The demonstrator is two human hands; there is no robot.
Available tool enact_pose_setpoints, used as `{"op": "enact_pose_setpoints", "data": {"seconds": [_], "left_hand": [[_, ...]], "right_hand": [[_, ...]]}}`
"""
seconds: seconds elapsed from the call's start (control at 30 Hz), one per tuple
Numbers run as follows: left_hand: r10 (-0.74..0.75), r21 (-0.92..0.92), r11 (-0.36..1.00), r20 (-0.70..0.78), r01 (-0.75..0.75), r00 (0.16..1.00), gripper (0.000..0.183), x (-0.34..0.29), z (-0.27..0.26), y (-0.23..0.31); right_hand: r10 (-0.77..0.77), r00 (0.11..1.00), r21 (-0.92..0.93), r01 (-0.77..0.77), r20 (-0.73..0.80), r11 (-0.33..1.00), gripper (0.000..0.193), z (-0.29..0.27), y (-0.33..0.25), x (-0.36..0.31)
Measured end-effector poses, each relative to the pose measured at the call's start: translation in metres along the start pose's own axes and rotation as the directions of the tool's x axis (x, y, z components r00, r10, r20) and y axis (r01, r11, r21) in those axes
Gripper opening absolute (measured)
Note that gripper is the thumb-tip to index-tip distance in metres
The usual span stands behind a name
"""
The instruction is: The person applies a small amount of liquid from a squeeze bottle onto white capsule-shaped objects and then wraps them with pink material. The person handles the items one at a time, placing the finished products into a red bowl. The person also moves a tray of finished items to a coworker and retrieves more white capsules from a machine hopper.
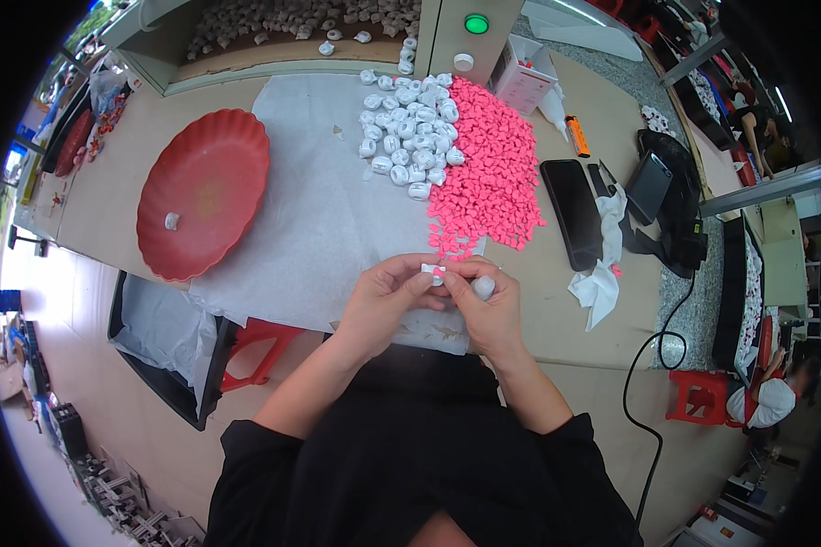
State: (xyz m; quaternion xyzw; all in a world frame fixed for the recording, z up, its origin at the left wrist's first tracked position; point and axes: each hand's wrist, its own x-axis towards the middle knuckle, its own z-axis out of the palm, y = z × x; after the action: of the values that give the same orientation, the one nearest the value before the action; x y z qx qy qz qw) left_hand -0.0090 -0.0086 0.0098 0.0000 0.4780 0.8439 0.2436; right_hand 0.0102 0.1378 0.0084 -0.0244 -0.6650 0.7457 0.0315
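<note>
At the table's near edge, my left hand (381,305) and my right hand (494,314) meet. Between their fingertips they pinch a small white cat-head-shaped piece (433,273) with a pink part on its front. A white rounded tip (483,287) sticks out of my right hand's curled fingers; the rest of that object is hidden. Just beyond my hands lies a spread of small pink bow-shaped pieces (493,164). Left of it, a group of white head pieces (406,132) with dark marks rests on white paper (310,201).
A red scalloped dish (205,128) at left holds one white piece. Below it is a paper-lined black tray (164,337). To the right are a phone (572,214), crumpled tissue (597,292), an orange tube (576,135) and a cable (652,342). Someone (774,401) sits far right.
</note>
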Motion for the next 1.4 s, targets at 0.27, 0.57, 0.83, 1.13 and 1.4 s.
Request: {"op": "enact_pose_setpoints", "data": {"seconds": [0.27,0.57,0.83,1.13,1.4], "left_hand": [[0.044,0.017,0.999,0.016,-0.044,0.999,0.028,-0.0003,-0.0023,-0.0089],[0.027,0.054,0.998,0.011,-0.028,1.000,0.030,-0.0013,-0.0030,-0.0089],[0.014,0.045,0.999,0.010,-0.014,1.000,0.030,-0.0019,-0.0040,-0.0091],[-0.011,0.039,0.999,0.015,0.011,1.000,0.031,-0.0012,-0.0048,-0.0090],[0.000,0.036,0.999,0.018,-0.001,1.000,0.032,-0.0019,-0.0042,-0.0084]], "right_hand": [[-0.206,0.979,-0.135,0.205,0.011,0.969,0.012,0.0049,0.0075,-0.0028],[-0.242,0.970,-0.199,0.243,0.031,0.949,0.015,0.0044,0.0100,-0.0032],[-0.333,0.938,-0.308,0.345,0.092,0.887,0.015,0.0044,0.0064,-0.0030],[-0.349,0.931,-0.363,0.365,0.111,0.857,0.021,0.0029,0.0087,-0.0040],[-0.350,0.931,-0.371,0.362,0.102,0.855,0.021,0.0040,0.0095,-0.0044]]}}
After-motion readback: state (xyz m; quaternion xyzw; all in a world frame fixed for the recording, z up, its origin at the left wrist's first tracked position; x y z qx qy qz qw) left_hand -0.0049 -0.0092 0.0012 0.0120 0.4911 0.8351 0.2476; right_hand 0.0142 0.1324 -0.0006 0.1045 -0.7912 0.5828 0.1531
